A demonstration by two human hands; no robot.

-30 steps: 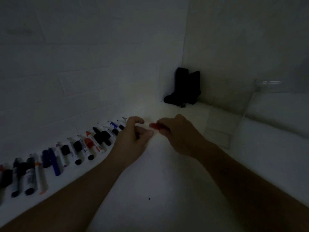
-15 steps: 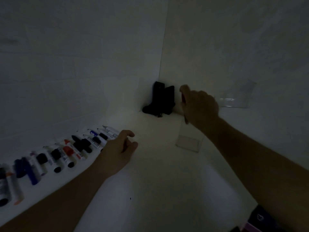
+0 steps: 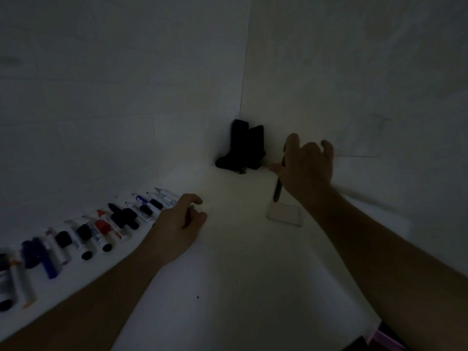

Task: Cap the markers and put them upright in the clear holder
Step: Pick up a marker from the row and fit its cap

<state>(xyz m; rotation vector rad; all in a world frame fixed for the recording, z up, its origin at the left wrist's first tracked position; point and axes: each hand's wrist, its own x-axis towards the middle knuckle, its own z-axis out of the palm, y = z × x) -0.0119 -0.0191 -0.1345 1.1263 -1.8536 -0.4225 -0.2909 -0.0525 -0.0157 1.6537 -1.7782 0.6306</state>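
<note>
My right hand [image 3: 307, 168] pinches a dark marker [image 3: 277, 192] between thumb and fingers, the other fingers spread. The marker stands nearly upright, its lower end just above the base of the clear holder [image 3: 285, 214]; the holder's walls barely show in the dim light. My left hand [image 3: 181, 220] rests on the white table [image 3: 228, 274] with loosely curled fingers and nothing clearly in it. Just left of it, a row of markers [image 3: 101, 230] lies along the wall, several with red, blue or black caps and several uncapped with their tips showing.
A black object [image 3: 244, 148] stands in the far corner where the two white walls meet. The table's front right edge [image 3: 364, 333] borders something dark and pink. The room is very dim.
My right hand went from meeting the left hand at the table's middle to the holder on the right, bringing the marker down upright into it. My left hand settled beside the marker row.
</note>
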